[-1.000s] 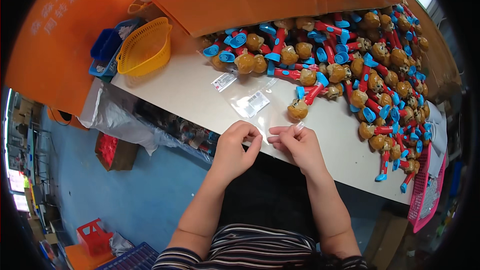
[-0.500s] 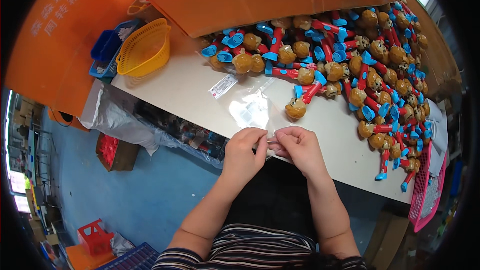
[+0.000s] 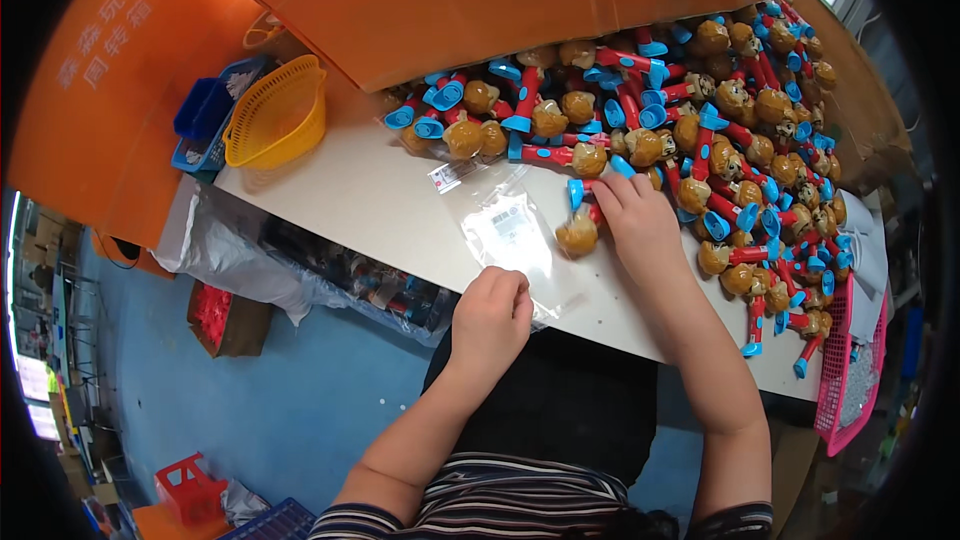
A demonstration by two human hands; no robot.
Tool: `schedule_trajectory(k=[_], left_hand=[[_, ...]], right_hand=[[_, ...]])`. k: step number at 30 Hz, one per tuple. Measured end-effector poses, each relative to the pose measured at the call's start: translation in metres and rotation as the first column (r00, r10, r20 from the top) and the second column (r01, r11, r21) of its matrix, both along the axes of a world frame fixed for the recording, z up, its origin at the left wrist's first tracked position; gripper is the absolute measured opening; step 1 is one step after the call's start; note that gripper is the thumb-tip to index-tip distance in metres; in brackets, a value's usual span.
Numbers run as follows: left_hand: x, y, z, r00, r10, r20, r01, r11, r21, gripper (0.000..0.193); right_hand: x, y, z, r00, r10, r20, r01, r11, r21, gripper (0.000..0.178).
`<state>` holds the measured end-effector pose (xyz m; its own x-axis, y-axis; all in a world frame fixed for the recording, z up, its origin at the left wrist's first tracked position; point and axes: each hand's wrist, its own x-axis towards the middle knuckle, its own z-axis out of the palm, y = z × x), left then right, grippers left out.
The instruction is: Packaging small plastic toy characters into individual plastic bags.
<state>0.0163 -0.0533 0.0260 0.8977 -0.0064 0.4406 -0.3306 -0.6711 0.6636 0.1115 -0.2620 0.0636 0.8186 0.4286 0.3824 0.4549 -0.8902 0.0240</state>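
lying flat, our clear bag [image 3: 538, 262] holds no toy; our left hand [image 3: 490, 318] curls at its near edge, our right hand [image 3: 642, 225] over a brown-headed toy [image 3: 577, 237] beside it (neither grip clear).

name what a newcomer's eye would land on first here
Probably the heap of red-and-blue toys with round brown heads, covering the far right of the table. The big orange panel behind it might come next. Nearer, the right hand is on one toy beside a clear bag.
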Motion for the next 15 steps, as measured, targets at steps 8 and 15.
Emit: schedule_trajectory(k=[8, 15], left_hand=[[0.001, -0.009, -0.005, 0.998, 0.024, -0.063, -0.023, 1.0, 0.01, 0.014], [0.013, -0.024, 0.012, 0.975, -0.096, -0.201, 0.059, 0.982, -0.18, 0.011]], right_hand=[[-0.058, -0.021, 0.045, 0.967, 0.115, -0.226, 0.073, 0.727, 0.683, 0.019], [-0.108, -0.015, 0.023, 0.738, 0.231, -0.634, 0.334, 0.692, 0.64, 0.03]])
